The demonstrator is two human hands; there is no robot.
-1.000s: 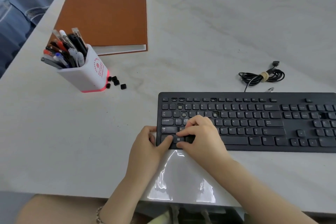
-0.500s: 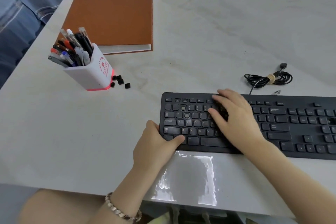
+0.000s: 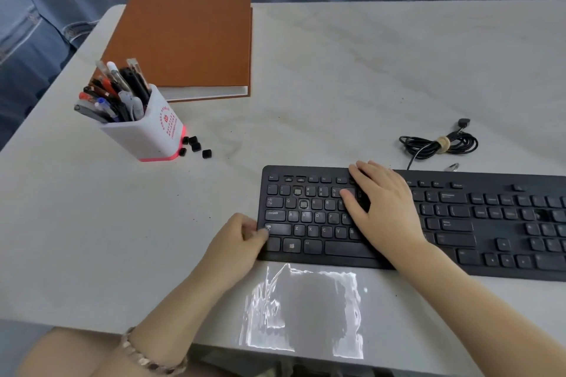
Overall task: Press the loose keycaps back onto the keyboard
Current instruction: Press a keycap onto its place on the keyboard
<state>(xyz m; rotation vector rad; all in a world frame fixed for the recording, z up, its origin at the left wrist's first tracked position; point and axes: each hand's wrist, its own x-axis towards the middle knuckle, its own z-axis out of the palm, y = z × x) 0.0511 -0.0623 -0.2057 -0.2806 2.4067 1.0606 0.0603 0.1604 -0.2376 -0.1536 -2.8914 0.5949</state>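
The black keyboard [image 3: 459,223] lies on the bench [image 3: 337,86]. The left hand [image 3: 235,242] is at the keyboard's left edge; its grip is closed on that edge, thumb on top. The right hand [image 3: 382,211] lies flat on the keys, its grip open, fingers straight. Two key spots [image 3: 300,197] near the keyboard's left end have no caps. The loose keycaps [image 3: 196,145] sit in a little bunch well left of the keyboard and behind it, touching the pen cup [image 3: 147,131]. A coiled cable [image 3: 438,144] lies just behind the keyboard.
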